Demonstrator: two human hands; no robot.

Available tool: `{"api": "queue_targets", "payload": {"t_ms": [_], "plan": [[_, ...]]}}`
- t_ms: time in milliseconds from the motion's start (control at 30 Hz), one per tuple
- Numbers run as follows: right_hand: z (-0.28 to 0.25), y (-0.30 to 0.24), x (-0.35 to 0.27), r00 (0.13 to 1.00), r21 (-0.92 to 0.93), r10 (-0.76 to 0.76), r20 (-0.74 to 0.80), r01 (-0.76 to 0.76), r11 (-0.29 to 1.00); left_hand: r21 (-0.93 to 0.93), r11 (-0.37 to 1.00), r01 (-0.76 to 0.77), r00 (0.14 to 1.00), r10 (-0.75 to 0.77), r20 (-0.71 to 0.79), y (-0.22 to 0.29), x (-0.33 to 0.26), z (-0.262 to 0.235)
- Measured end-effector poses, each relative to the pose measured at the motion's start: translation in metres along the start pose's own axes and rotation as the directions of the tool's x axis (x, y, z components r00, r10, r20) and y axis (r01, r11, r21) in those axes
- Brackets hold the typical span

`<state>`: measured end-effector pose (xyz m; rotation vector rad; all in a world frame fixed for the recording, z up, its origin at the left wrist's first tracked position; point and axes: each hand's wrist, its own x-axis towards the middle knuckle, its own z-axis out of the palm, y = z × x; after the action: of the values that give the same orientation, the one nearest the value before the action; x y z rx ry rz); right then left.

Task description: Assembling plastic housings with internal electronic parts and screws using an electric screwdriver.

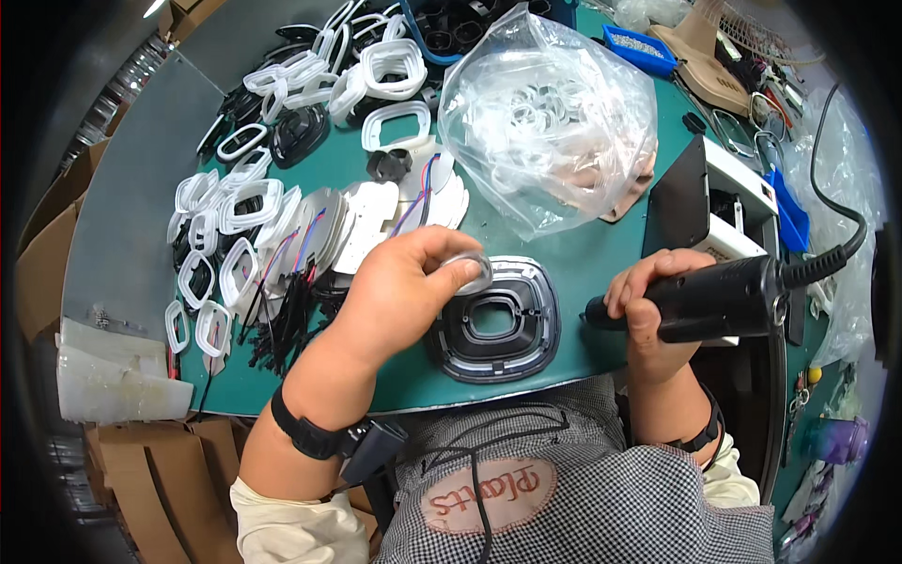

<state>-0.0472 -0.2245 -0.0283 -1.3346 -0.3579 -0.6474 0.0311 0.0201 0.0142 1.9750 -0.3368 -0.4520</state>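
My left hand (399, 287) pinches a small clear plastic piece (476, 274), rounded in outline and partly hidden by the fingers. It is held over the upper left edge of a black rounded-square housing (534, 329). The housing lies on the green table near its front edge, with a stepped ring shape and an opening in its middle. To the right of it, my right hand (648, 296) grips a black electric screwdriver (719, 299), whose narrow end points left and whose cord leaves from its right end.
A clear bag (554, 113) of small translucent rings stands behind the housing. White frames (252, 207), white panels with red and blue wires (324, 230) and black cables (282, 329) crowd the left. At right are a white and black box (681, 197) and a blue tray (641, 49).
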Motion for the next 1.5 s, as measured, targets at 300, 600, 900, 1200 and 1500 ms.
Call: {"api": "queue_targets", "payload": {"t_ms": [300,600,900,1200,1500], "plan": [[0.005,0.001,0.002,0.998,-0.048,-0.048,-0.037,0.046,0.998,0.688,0.667,-0.285,0.863,0.492,-0.12,-0.011,-0.026,0.035],[0.007,-0.001,0.002,0.999,-0.028,-0.036,-0.033,0.035,0.999,0.775,0.57,-0.274,0.798,0.585,-0.148,-0.029,-0.021,0.055],[0.006,0.001,0.001,0.999,-0.009,-0.04,-0.035,0.04,0.999,0.795,0.485,-0.365,0.771,0.635,-0.033,-0.025,-0.048,0.052],[0.006,0.0,0.005,0.998,-0.008,0.006,-0.058,-0.007,1.0,0.836,0.331,-0.438,0.826,0.516,0.228,-0.019,-0.052,0.048],[0.001,0.004,-0.003,0.999,0.012,0.02,-0.045,-0.019,1.0,0.839,0.223,-0.496,0.812,0.462,0.357,-0.01,-0.049,0.04]]}}
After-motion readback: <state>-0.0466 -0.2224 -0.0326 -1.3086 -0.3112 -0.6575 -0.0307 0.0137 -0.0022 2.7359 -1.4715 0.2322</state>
